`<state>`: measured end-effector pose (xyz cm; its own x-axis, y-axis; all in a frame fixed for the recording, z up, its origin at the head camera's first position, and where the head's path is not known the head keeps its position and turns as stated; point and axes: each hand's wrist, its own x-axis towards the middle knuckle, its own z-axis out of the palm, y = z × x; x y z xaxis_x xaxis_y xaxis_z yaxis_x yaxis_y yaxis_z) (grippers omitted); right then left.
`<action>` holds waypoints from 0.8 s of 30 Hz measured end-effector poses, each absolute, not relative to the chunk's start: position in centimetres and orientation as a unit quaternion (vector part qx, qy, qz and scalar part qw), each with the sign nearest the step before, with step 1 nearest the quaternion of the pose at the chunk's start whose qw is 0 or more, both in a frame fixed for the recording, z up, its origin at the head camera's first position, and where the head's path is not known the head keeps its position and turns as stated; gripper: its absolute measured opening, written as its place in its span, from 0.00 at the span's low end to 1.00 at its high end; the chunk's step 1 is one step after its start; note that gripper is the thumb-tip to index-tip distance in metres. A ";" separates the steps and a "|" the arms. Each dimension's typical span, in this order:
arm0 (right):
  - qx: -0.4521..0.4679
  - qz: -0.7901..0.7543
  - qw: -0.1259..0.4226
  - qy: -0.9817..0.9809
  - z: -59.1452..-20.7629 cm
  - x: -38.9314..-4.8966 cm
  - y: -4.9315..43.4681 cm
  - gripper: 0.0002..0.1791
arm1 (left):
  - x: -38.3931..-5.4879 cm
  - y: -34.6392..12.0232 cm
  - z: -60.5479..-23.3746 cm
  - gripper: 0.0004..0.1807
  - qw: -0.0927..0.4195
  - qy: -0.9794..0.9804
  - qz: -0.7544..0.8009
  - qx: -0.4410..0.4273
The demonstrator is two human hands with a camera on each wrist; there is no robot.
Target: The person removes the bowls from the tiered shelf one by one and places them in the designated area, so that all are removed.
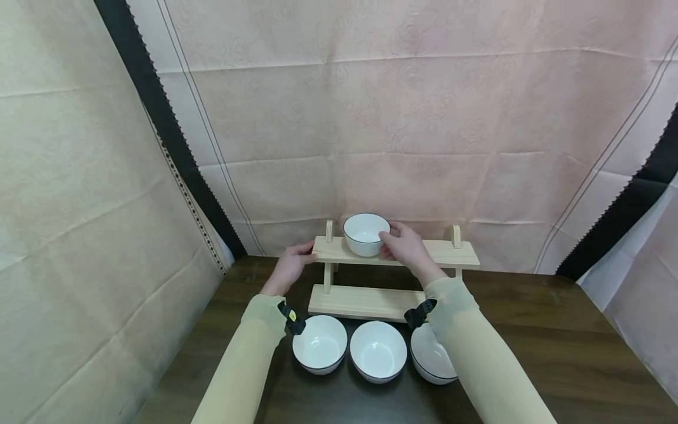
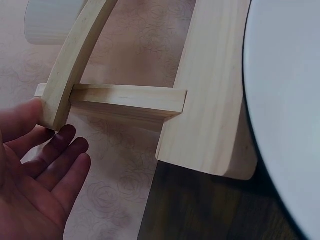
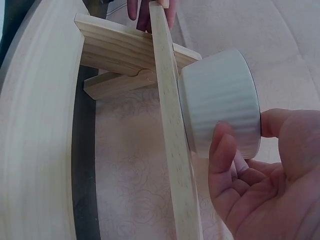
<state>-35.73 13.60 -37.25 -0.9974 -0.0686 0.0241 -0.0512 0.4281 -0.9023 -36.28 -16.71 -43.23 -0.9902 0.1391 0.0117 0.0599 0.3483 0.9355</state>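
A two-tier wooden shelf rack (image 1: 434, 252) stands on the dark table. On the left part of its upper board sits a white bowl (image 1: 366, 227) with a thin dark rim. My right hand (image 1: 408, 247) holds this bowl from the right; the right wrist view shows the thumb at the rim and curled fingers against the ribbed side (image 3: 217, 100). At the upper board's left end is my left hand (image 1: 290, 268). In the left wrist view the thumb and index finger pinch that board end (image 2: 62, 95), while the other fingers stay loosely bent below.
Three more white bowls stand in a row before the rack: a left one (image 1: 320, 343), a middle one (image 1: 378, 350) and a right one (image 1: 430, 353), partly behind my right sleeve. The lower board (image 1: 365, 301) lies just beyond them. Pale cloth (image 1: 413, 118) hangs behind the table.
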 end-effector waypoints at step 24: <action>-0.037 -0.516 -0.012 0.856 -37.1 -35.4 13.3 0.33 | -36.2 -16.6 -43.3 0.30 0.031 0.815 0.575 0.063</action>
<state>-35.35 13.28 -37.08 -0.9970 -0.0504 0.0594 -0.0761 0.4652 -0.8819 -36.21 -16.57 -43.29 -0.9901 0.1385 0.0209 0.0661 0.3299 0.9417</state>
